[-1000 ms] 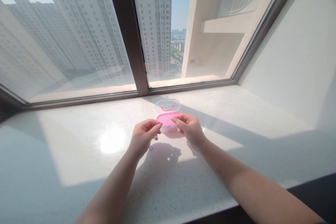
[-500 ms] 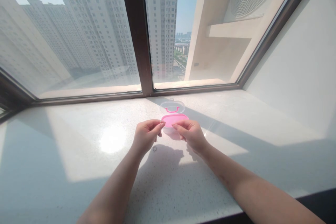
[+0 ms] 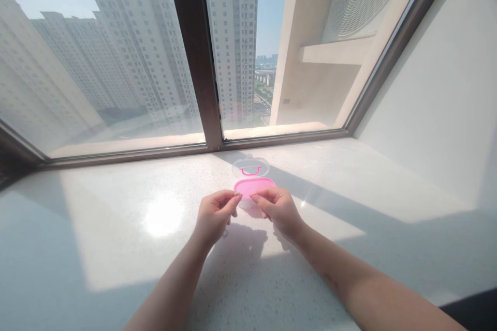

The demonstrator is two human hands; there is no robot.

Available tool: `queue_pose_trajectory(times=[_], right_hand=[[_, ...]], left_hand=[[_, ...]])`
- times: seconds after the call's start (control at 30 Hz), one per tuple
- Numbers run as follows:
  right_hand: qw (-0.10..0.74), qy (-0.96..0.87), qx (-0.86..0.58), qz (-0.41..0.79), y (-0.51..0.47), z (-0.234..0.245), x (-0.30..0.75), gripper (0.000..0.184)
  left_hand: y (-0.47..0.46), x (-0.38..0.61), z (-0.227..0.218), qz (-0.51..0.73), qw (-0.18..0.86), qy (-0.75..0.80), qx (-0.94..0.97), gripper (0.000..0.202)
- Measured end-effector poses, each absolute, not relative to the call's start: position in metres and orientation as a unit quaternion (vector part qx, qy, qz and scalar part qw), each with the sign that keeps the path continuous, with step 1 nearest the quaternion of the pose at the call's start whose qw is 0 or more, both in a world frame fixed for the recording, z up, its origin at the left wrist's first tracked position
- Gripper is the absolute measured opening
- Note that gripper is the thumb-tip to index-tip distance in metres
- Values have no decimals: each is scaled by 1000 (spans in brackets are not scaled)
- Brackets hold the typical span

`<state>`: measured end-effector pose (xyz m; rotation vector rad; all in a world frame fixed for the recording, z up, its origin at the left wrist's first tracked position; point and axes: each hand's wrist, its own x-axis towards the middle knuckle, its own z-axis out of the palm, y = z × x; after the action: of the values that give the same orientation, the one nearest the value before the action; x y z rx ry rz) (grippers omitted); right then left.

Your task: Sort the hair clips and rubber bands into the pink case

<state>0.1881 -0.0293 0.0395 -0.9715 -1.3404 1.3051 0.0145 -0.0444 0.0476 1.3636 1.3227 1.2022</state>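
My left hand (image 3: 217, 213) is closed in a pinch, with a tiny pale glint at its fingertips that is too small to name. Close beside it, my right hand (image 3: 280, 210) also pinches thumb against forefinger; whatever lies between them is hidden. Just beyond both hands stands a small box (image 3: 254, 186) with a pink rim and inside and a clear lower wall. Its clear lid (image 3: 263, 164), with a pink curved handle, lies opened back toward the window. A small ring (image 3: 225, 234) rests on the sill below my left hand, partly covered by it.
The speckled white windowsill (image 3: 124, 238) carries bright sun patches and shadows. Behind it are a brown-framed window (image 3: 198, 57) and, on the right, a white wall (image 3: 430, 119). A dark area (image 3: 477, 305) borders the sill at lower right.
The whole view has shifted, so the box and sill appear slightly lower and further left. Both hands stay pinched in front of the box, with only slight movement.
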Motion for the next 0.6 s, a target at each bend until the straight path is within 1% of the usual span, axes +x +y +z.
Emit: queue_pose_trajectory(times=[0.47, 0.53, 0.6], right_hand=[[501, -535, -411, 542, -30, 36, 185, 22], [500, -528, -423, 541, -30, 34, 184, 23], [497, -525, -431, 540, -31, 35, 184, 24]], left_hand=[[-48, 22, 44, 505, 407, 542, 534, 27], [-50, 23, 43, 502, 394, 539, 550, 27], [-52, 24, 43, 501, 359, 539, 575, 25]])
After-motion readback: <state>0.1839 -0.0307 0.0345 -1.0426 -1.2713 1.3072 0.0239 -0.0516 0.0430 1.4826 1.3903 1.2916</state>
